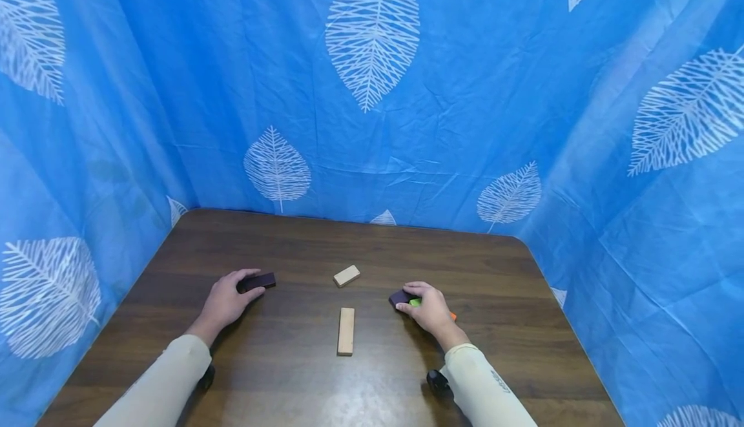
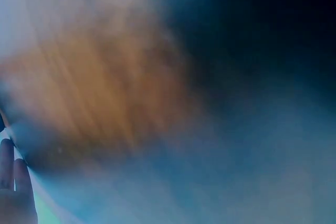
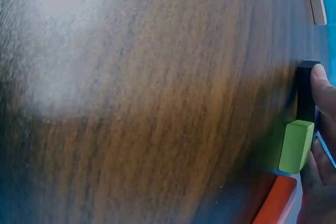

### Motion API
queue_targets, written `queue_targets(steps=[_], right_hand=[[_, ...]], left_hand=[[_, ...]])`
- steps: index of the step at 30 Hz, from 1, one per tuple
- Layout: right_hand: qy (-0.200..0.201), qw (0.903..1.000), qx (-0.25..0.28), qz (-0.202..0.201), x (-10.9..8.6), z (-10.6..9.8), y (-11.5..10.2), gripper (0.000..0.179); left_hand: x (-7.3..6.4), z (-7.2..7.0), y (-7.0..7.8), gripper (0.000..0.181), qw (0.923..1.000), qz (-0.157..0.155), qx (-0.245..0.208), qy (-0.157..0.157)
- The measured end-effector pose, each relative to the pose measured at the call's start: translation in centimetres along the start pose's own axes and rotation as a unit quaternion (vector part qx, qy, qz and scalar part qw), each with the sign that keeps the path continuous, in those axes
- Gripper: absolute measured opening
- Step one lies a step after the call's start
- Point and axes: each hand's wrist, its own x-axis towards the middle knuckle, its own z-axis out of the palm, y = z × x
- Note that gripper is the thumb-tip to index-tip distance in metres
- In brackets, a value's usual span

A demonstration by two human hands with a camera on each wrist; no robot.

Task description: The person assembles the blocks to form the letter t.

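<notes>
On the left of the table, my left hand (image 1: 225,299) grips a dark brown wooden block (image 1: 265,280), its thumb along the near side and fingers along the far side. The left wrist view is mostly blurred, with only some fingers (image 2: 21,178) at its lower left edge. My right hand (image 1: 433,311) pinches another dark block (image 1: 399,297) between thumb and fingers. Beside that block, partly under the hand, are a green block (image 3: 295,148) and an orange-red block (image 3: 274,201). The right thumb (image 3: 319,77) presses the dark block's end in the right wrist view.
Between the hands lie two pale wooden blocks, a short-looking one (image 1: 347,276) set at an angle farther back and a long one (image 1: 345,331) nearer me. The brown wooden table (image 1: 279,375) ends at a blue leaf-patterned curtain (image 1: 442,110) behind and on both sides.
</notes>
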Motion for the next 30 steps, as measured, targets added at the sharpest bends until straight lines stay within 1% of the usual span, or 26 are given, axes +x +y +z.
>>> queue_targets(steps=[4, 10, 17, 24, 30], right_hand=[[-0.006, 0.9999, 0.001, 0.012, 0.12, -0.07, -0.24, 0.045], [-0.013, 0.9998, -0.005, 0.012, 0.22, -0.3, -0.62, 0.046], [-0.018, 0.9995, -0.008, 0.023, 0.2, -0.34, -0.56, 0.046], [-0.014, 0.9995, -0.01, 0.026, 0.08, -0.4, -0.46, 0.046], [-0.006, 0.9998, -0.003, 0.02, 0.07, -0.27, -0.6, 0.045]], left_hand=[[0.12, -0.09, -0.15, 0.049, 0.9999, 0.006, 0.009, 0.004], [0.33, -0.3, -0.33, 0.049, 0.9998, 0.006, 0.019, -0.002], [0.34, 0.02, -0.22, 0.046, 0.9997, 0.012, 0.022, 0.001], [0.39, 0.08, 0.06, 0.044, 0.9996, 0.004, 0.028, -0.001], [0.39, 0.42, 0.04, 0.042, 0.9994, 0.003, 0.031, 0.013]])
